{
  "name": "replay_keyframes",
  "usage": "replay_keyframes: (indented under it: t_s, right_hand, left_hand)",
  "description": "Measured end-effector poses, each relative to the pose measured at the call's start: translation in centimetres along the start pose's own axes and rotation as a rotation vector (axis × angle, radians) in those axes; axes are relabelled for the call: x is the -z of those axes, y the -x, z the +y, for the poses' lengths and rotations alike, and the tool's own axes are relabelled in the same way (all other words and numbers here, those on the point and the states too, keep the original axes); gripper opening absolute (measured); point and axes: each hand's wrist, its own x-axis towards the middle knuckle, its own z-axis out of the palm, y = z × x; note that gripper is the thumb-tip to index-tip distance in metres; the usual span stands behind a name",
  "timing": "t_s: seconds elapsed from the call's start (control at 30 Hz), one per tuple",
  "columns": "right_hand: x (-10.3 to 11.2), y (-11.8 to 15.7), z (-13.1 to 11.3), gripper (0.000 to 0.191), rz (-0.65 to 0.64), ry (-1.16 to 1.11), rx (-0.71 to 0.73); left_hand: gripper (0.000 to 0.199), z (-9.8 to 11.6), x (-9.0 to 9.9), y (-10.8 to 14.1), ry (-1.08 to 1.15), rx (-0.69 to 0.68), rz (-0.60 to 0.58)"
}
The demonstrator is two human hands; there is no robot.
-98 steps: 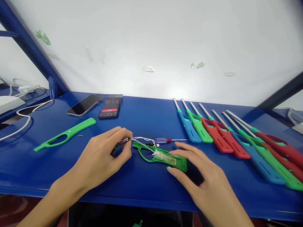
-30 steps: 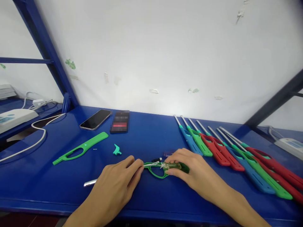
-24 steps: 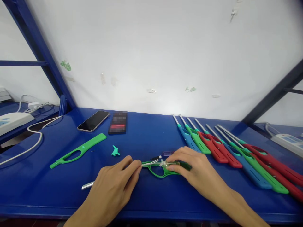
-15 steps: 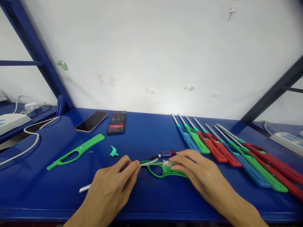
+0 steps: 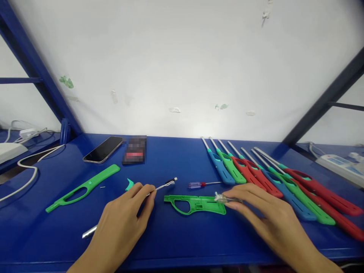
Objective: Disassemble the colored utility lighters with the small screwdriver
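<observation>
My left hand [image 5: 122, 222] is closed in a pinch on a metal lighter tube, its silver end [image 5: 90, 231] sticking out on the left. White wire and a small black igniter piece [image 5: 171, 180] jut out past the fingertips. Between the fingers of my right hand [image 5: 264, 218] is a clear plastic fuel tank [image 5: 220, 198], held over the right end of a green handle half [image 5: 196, 204]. That half lies open side up between my hands. Partly covered by my left hand is a teal trigger [image 5: 129, 184].
A purple-handled screwdriver [image 5: 196, 185] lies behind the handle half. To the left are another green handle half [image 5: 88, 185], a tiny screw [image 5: 102, 187], a phone [image 5: 104, 149] and a dark packet [image 5: 135, 149]. Several assembled lighters [image 5: 247, 172] are lined up at right.
My hands have moved apart. The wire and black igniter piece have come away leftward with my left hand; the fuel tank has been lifted rightward from the middle of the handle half.
</observation>
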Motion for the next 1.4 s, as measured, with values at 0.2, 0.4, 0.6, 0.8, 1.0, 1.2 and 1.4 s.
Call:
replay_keyframes:
  t_s: [0.2, 0.4, 0.6, 0.8, 1.0, 1.2, 1.4]
  right_hand:
    - [-1.3, 0.3, -0.3, 0.014, 0.002, -0.069, -0.035]
    - [-2.1, -0.7, -2.4, 0.011, 0.078, -0.108, -0.022]
    - [-3.1, -1.9, -5.0, 0.011, 0.088, -0.202, 0.041]
    - [-3.5, -1.7, -4.7, 0.013, 0.03, -0.265, 0.077]
    - [-3.8, -1.4, -4.0, 0.017, 0.021, -0.314, 0.188]
    - [-3.8, -1.4, -3.9, 0.015, 0.023, -0.308, 0.217]
    - [-3.4, -1.6, -3.5, 0.012, 0.074, -0.224, 0.15]
  left_hand:
    - [0.038, 0.3, -1.8, -3.5, 0.043, -0.055, -0.069]
    - [0.023, 3.5, -0.8, -3.2, 0.361, -0.13, 0.047]
    - [0.012, 5.4, -0.6, -1.5, 0.572, -0.171, 0.13]
    - [0.012, 4.6, -0.5, -2.2, 0.567, -0.203, -0.045]
    - [0.025, 3.9, 0.3, -2.3, 0.482, -0.309, -0.301]
    - [0.029, 4.4, 0.5, -1.9, 0.539, -0.304, -0.249]
    - [0.025, 2.3, 2.5, -2.8, 0.456, -0.183, -0.212]
